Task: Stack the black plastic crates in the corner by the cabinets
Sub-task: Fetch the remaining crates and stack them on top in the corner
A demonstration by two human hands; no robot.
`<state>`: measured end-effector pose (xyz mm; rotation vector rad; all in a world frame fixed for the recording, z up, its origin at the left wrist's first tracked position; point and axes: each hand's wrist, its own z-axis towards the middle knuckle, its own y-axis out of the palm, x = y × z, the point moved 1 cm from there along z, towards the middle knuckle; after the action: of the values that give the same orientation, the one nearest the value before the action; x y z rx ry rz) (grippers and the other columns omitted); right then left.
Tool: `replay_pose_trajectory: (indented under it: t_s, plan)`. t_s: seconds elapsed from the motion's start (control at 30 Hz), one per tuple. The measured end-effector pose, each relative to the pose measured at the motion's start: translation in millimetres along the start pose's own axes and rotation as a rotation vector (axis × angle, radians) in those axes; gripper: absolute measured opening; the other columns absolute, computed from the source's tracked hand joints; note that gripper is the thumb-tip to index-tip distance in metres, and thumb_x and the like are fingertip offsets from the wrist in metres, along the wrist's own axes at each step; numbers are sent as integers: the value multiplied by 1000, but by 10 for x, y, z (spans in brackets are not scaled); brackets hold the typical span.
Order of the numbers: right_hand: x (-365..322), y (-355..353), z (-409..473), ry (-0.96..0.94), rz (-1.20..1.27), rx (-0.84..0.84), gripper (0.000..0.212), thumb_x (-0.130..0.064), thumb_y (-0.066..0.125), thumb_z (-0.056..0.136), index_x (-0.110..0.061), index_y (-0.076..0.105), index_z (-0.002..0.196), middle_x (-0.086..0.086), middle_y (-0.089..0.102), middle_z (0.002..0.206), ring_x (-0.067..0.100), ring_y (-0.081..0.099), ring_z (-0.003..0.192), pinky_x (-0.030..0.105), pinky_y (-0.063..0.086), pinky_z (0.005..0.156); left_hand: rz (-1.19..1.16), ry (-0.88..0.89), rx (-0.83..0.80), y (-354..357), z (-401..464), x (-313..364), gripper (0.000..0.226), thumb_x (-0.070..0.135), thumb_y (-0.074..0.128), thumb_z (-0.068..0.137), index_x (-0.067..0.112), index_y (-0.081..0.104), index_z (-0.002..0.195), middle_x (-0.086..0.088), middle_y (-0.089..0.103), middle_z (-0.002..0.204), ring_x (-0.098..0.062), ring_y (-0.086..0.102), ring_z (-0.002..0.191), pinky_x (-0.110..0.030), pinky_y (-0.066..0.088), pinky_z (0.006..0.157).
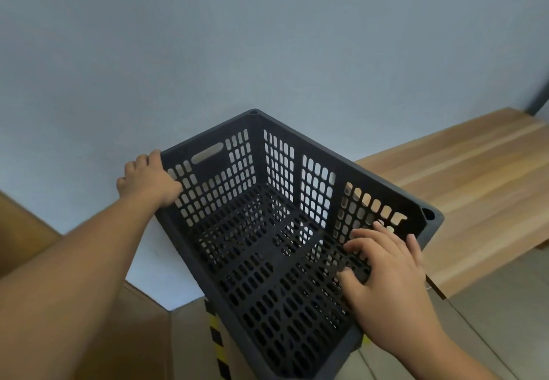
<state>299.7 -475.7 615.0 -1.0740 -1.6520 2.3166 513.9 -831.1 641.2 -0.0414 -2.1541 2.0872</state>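
A black plastic crate point(267, 231) with slotted walls and floor fills the middle of the view, its open top facing me and one corner pointing toward the pale wall. My left hand point(148, 179) grips the rim at the crate's left corner, fingers curled over the edge. Spread inside the crate, my right hand point(386, 263) lies with its fingers against the right wall near the floor, the thumb lower down. What the crate rests on is hidden beneath it.
A wooden-topped cabinet point(463, 189) runs along the right. Brown cardboard boxes point(142, 335) sit at lower left. A yellow-and-black striped strip point(218, 347) shows just below the crate. The blue-grey wall point(267, 38) stands close behind.
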Motion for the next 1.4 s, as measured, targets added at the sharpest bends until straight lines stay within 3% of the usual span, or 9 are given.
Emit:
replay_pose_trajectory:
  t_s: [0.4,0.7,0.87,0.93,1.0,1.07,1.2,1.33,1.4]
  plan:
    - [368,-223,581,-204,18,-94,27,-33,70,83,-33,69,110,-15,56,138,10,28,149,37,-9,122,-13,-173,-2,42,-387,-81,82,40,63,96,14,24,163,-20,34,163,-43,35,146,-55,40,113]
    - [602,-331,1214,-313,28,-206,26,-25,73,84,-29,71,109,-7,58,140,14,27,150,51,-2,126,-150,-290,-22,-31,-715,-140,75,42,54,100,13,25,163,-21,32,163,-45,31,145,-54,40,113]
    - [837,-433,1682,-356,29,-287,26,-17,73,84,-35,67,103,-1,57,144,17,23,153,36,-9,121,-138,-333,4,41,-1001,78,75,51,49,100,11,28,160,-21,36,161,-44,35,142,-51,39,113]
    - [890,-451,1820,-364,48,-306,30,-13,73,84,-35,67,102,1,56,145,18,22,154,38,-8,122,-115,-365,21,67,-1104,168,75,53,47,101,10,29,160,-22,37,161,-44,36,143,-52,37,114]
    - [939,-454,1922,-360,61,-307,34,-8,73,83,-31,67,107,3,52,150,20,19,154,40,-4,123,-104,-390,26,80,-1189,235,75,53,47,101,10,30,160,-22,37,160,-43,36,143,-53,36,115]
    - [984,-451,1980,-339,44,-296,43,-9,73,84,-24,65,124,5,42,158,20,13,156,42,3,124,-86,-404,21,84,-1240,257,75,53,46,100,9,31,159,-22,38,160,-43,36,144,-53,35,116]
    - [1045,-467,1934,-218,17,-232,80,-18,73,85,-21,36,156,3,18,169,23,9,156,46,13,126,-76,-381,-3,65,-1232,220,75,56,44,102,9,30,159,-25,37,160,-44,36,146,-54,33,118]
    - [1109,-473,1729,-61,55,-172,81,-25,64,87,-18,25,157,10,31,160,31,30,148,53,32,119,-120,-332,17,27,-1202,166,73,54,44,105,8,30,158,-26,39,159,-46,41,145,-56,38,116]
    - [1110,-457,1545,-32,56,-221,77,-25,61,88,-16,26,156,10,29,161,31,30,148,54,34,118,-113,-281,15,23,-1204,140,74,56,41,105,11,29,162,-25,38,162,-47,40,147,-57,37,118]
